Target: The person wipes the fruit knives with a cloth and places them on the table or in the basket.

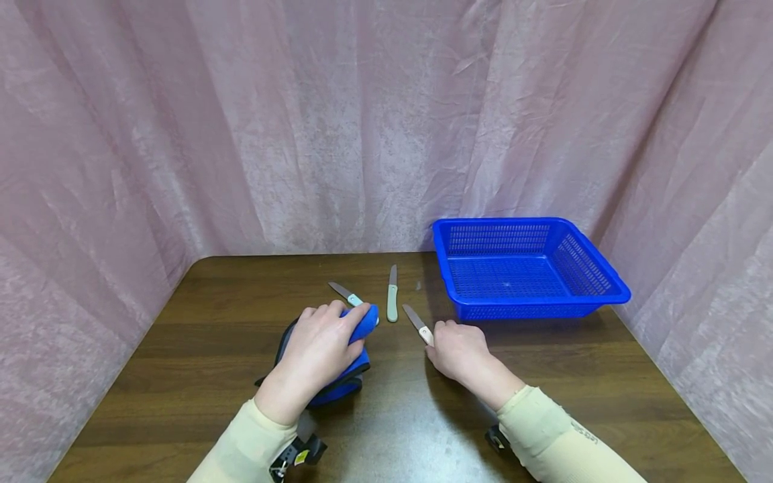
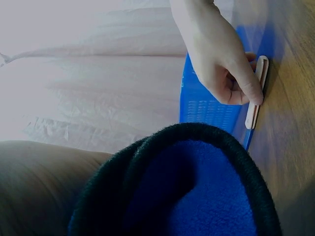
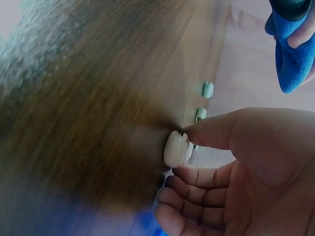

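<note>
My left hand (image 1: 320, 345) grips a folded blue cloth (image 1: 347, 389) with black edging, held over the table left of the middle. In the left wrist view, the cloth's dark rim and blue fleecy inside fill the lower part. At its handle, my right hand (image 1: 461, 349) pinches a small white-handled knife (image 1: 427, 335) between thumb and fingers. That knife lies low at the tabletop, its blade pointing away and to the left. Beyond the hands lie a green-handled knife (image 1: 392, 305) and a pale-blue-handled knife (image 1: 354, 300), whose handle the cloth and left hand partly cover.
A blue plastic basket (image 1: 513, 312) with perforated walls stands at the back right of the brown wooden table (image 1: 199, 322), just beyond the right hand. Pink curtains (image 1: 338, 134) hang behind the table and along both sides.
</note>
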{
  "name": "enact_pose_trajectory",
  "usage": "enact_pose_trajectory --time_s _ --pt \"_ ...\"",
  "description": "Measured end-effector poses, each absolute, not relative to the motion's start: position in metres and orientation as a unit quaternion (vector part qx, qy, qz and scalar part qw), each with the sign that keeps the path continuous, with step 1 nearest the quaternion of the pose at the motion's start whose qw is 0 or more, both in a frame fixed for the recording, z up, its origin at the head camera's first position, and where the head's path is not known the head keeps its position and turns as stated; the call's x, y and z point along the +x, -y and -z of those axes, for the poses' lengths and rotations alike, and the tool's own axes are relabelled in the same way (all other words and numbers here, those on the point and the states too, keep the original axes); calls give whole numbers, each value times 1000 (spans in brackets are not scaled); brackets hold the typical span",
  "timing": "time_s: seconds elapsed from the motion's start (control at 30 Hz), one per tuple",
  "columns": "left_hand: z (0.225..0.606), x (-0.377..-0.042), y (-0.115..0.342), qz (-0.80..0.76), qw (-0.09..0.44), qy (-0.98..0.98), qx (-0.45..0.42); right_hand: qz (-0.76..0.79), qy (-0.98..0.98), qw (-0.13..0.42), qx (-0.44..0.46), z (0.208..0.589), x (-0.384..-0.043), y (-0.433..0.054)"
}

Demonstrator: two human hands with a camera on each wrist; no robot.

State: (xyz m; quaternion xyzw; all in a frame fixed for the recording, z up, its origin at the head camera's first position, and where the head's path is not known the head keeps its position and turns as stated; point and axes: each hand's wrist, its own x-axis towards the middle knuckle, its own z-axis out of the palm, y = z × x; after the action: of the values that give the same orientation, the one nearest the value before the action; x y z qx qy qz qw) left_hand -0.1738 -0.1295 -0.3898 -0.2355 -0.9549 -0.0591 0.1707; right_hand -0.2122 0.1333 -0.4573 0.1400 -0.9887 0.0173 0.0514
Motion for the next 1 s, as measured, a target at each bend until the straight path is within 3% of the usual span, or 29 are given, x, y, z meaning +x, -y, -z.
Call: enact_pose_trajectory --time_s 0.23,0.5,0.57,0.8,1.0 --pt "390 -173 130 58 175 954 -238 -29 992 21 120 455 -211 -138" --pt "390 -174 131 57 175 954 -237 -40 988 69 129 529 -251 -171" --pt "391 -174 131 57 175 954 -238 -41 985 93 136 532 -249 -175" --pt "391 -174 131 58 168 956 -235 -81 969 145 182 462 -199 -161" --pt "386 -176 128 61 168 955 -238 -87 964 163 192 436 -183 -160"
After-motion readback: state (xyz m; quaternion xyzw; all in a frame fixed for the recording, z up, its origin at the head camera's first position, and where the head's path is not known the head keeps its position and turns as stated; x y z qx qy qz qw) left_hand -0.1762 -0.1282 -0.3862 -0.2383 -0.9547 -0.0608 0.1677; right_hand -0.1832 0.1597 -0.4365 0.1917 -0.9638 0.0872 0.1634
